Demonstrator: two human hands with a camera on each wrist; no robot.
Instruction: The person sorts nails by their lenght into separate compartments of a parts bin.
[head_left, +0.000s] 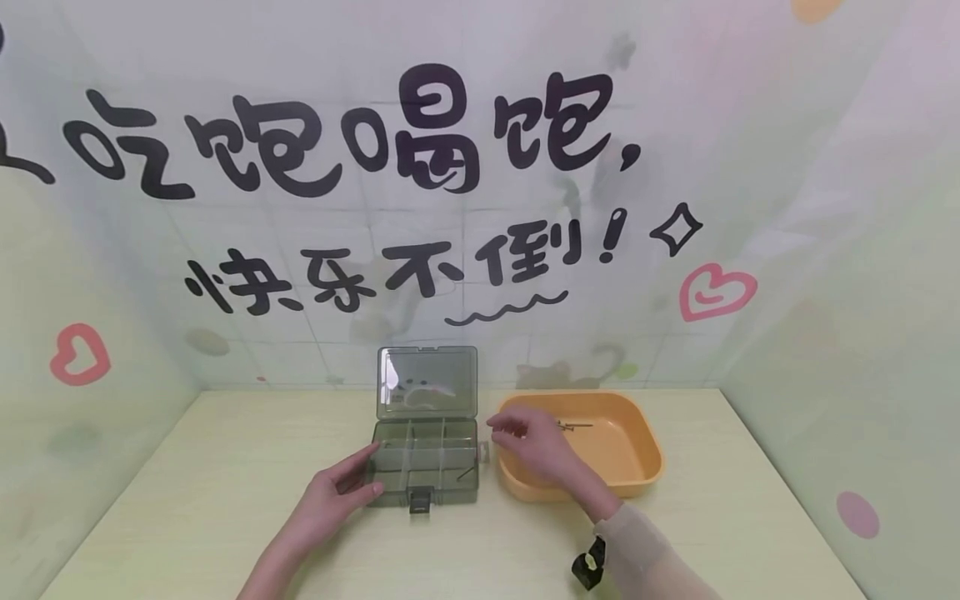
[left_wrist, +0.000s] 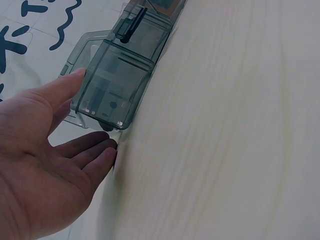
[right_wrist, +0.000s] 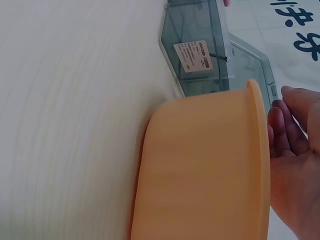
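A clear grey compartment box [head_left: 407, 492] stands on the table with its lid [head_left: 427, 383] raised at the back. My left hand [head_left: 333, 498] is at its left side, thumb and fingertips along the edge, fingers fairly straight. One dark screw [head_left: 467, 472] leans in the front right compartment; the right wrist view shows that screw [right_wrist: 218, 56] near a white label. Over the left rim of the orange tray [head_left: 637, 446] hovers my right hand [head_left: 536, 442], fingers loosely bent, nothing visible between them. Several screws [head_left: 576, 426] lie in the tray, partly behind this hand.
The box's black front latch [head_left: 420, 500] hangs down, and a small clear tab [head_left: 483, 452] juts from its right side toward the tray. Behind the pale wooden table [head_left: 247, 450] rises a printed white curtain [head_left: 300, 233], with side panels left and right.
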